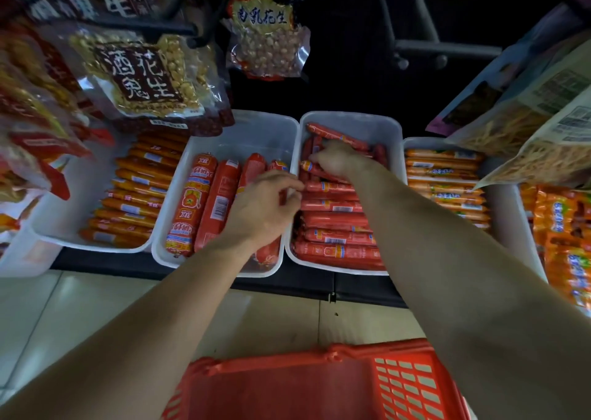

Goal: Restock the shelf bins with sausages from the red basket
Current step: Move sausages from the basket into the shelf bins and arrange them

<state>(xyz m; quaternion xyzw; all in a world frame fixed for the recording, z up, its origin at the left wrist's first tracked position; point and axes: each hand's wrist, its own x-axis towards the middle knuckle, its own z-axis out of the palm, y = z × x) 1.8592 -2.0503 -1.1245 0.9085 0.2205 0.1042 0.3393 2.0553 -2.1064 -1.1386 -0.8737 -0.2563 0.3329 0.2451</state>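
Note:
Several white shelf bins stand side by side. My right hand [339,160] reaches into the back of a white bin [351,120] stacked with thin red sausages [332,221], fingers closed on one thin red sausage [311,167]. My left hand [262,205] hovers over the neighbouring white bin [243,131] of thick red sausages [188,205], its fingers curled at the rim between the two bins; what it pinches, if anything, is hidden. The red basket [319,384] sits on the floor below my arms, and no sausages show in its visible part.
Bins of orange sausages stand at the left [134,195] and at the right [444,183]. Bags of peanuts [144,74] hang from hooks above the left bins, and noodle-like snack bags [527,125] hang at the right. More orange packs [563,234] lie far right. Tiled floor lies below the shelf edge [192,269].

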